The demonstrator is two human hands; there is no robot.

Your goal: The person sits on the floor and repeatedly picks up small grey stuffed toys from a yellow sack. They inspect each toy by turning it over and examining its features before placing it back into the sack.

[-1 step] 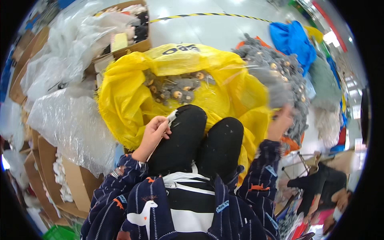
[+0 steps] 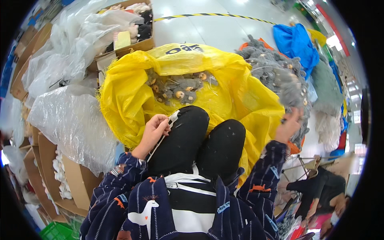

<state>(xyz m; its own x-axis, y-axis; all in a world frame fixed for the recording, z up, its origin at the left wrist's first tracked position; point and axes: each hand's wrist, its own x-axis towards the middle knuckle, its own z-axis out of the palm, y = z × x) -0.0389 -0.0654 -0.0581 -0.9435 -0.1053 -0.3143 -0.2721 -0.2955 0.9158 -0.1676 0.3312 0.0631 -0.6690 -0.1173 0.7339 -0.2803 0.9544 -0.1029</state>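
My left hand (image 2: pixel 155 130) is closed above my left thigh, pinching a narrow white strip (image 2: pixel 173 117). A thin white length trails below its fingers. Off to the right, my right hand (image 2: pixel 289 127) is closed on a grey plush toy (image 2: pixel 291 95), which is smeared by motion in front of a heap of similar grey plush toys (image 2: pixel 264 60) with tan muzzles. Before my knees lies a wide-mouthed yellow sack (image 2: pixel 124 92). Several grey plush toys (image 2: pixel 186 86) rest inside it.
Clear plastic sheeting (image 2: pixel 74 124) covers cardboard boxes (image 2: pixel 80 184) at my left. A box of mixed plush toys (image 2: pixel 140 46) stands behind the sack. Beyond the grey heap are a blue bag (image 2: pixel 296 46) and a greenish sack (image 2: pixel 325 82). Another person (image 2: pixel 326 188) is at the lower right.
My right hand has moved right, away from the sack's edge, with the blurred grey plush toy. My left hand stays in nearly the same place, with more of the thin white length showing.
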